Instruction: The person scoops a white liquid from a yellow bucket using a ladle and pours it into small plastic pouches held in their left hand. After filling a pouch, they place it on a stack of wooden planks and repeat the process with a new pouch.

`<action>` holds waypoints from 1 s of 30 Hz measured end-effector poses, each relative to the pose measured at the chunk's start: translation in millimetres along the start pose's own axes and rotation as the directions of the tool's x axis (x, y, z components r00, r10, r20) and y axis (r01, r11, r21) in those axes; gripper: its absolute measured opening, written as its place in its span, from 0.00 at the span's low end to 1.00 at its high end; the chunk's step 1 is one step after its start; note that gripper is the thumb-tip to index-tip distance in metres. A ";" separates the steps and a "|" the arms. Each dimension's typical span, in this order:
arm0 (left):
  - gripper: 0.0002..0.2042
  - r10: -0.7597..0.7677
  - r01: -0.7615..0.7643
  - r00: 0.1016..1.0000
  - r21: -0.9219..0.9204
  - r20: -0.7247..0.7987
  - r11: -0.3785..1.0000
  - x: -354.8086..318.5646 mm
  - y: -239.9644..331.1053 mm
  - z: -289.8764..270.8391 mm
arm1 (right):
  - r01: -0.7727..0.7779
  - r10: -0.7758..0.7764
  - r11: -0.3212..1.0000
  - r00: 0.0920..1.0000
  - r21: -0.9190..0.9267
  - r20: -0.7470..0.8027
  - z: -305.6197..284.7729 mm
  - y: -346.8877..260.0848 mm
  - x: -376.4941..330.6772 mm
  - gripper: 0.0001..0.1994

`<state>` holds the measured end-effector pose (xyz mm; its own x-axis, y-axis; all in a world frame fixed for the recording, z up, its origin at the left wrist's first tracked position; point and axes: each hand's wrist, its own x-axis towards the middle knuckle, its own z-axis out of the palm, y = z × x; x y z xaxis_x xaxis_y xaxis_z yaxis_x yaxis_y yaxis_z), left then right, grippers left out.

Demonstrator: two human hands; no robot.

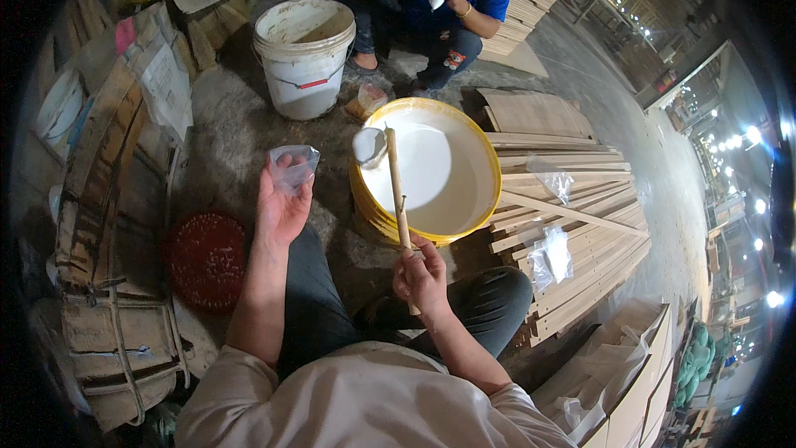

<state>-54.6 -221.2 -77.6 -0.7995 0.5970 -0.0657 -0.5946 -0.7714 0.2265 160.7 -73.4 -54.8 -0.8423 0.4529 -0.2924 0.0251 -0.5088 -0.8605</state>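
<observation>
Seen from the head camera, a seated person works over a yellow basin (477, 145) of white liquid on a concrete floor. The left hand (282, 199), raised just left of the basin, holds a small clear plastic bag (292, 166) with its fingers curled up around the bag's lower edge. The right hand (421, 276), at the basin's near rim, grips a wooden stick (396, 191) with fingers pressed together around its lower end; the stick slants up over the basin, and a white scoop (369, 147) at its tip sits above the liquid by the basin's left rim. Beyond the basin stands 1 white bucket (303, 54), and past it a second person (439, 0) in a blue shirt sits handling something white. Right of the basin lie stacked wooden slats (572, 216) with clear bags on them. Left of the basin, a red round mat (206, 259) lies on the floor.
</observation>
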 end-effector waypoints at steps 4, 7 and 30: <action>0.16 -0.008 0.009 1.000 -0.027 0.027 1.000 0.5 2.2 -1.1 | -0.010 0.006 0.979 1.000 0.204 0.022 1.7 -9.7 1.9 0.11; 0.16 -0.010 0.011 0.999 -0.017 0.039 1.000 -0.5 3.2 0.4 | -0.011 0.007 0.956 1.000 0.294 0.015 -3.2 -17.4 2.0 0.09; 0.18 -0.020 0.015 0.998 -0.084 -0.064 0.996 9.1 4.0 4.2 | 0.013 -0.046 0.961 0.992 0.276 0.115 30.0 -8.8 77.5 0.13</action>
<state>-63.8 -217.9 -73.2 -0.7911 0.5971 -0.1327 -0.6114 -0.7784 0.1426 79.1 -55.8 -57.4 -0.8988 0.3886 -0.2027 -0.1348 -0.6852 -0.7158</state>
